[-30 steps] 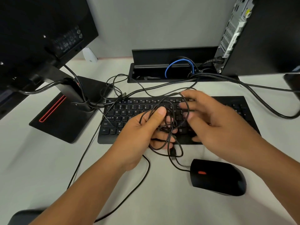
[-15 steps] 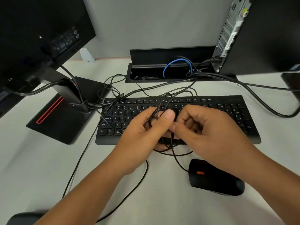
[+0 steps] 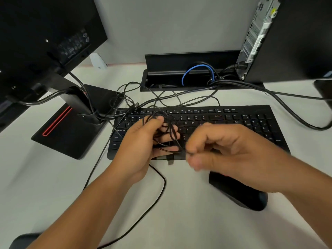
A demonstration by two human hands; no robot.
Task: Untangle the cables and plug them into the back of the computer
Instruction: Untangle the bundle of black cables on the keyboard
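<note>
A tangle of thin black cables (image 3: pixel 168 131) hangs over the black keyboard (image 3: pixel 224 121). My left hand (image 3: pixel 143 142) grips the bundle of loops, thumb on top. A USB plug (image 3: pixel 170 159) dangles just below that hand. My right hand (image 3: pixel 228 150) is blurred beside it, with fingers curled and pinching one strand at the bundle's right side. The computer tower (image 3: pixel 291 38) stands at the back right with its rear port panel (image 3: pixel 258 31) facing me. A thick black cable (image 3: pixel 235 66) is plugged in low on that panel.
A black mouse (image 3: pixel 240 193) lies under my right wrist. The monitor (image 3: pixel 45 33) on its stand (image 3: pixel 71 123) is at the left, cables running down it. A desk cable tray (image 3: pixel 179 76) with a blue cable (image 3: pixel 195 69) sits behind the keyboard. A thick cable (image 3: pixel 294 112) loops right.
My right hand has pulled right and toward me, drawing a strand out of the bundle. My left hand has shifted left with the loops. The view has moved a little closer.
</note>
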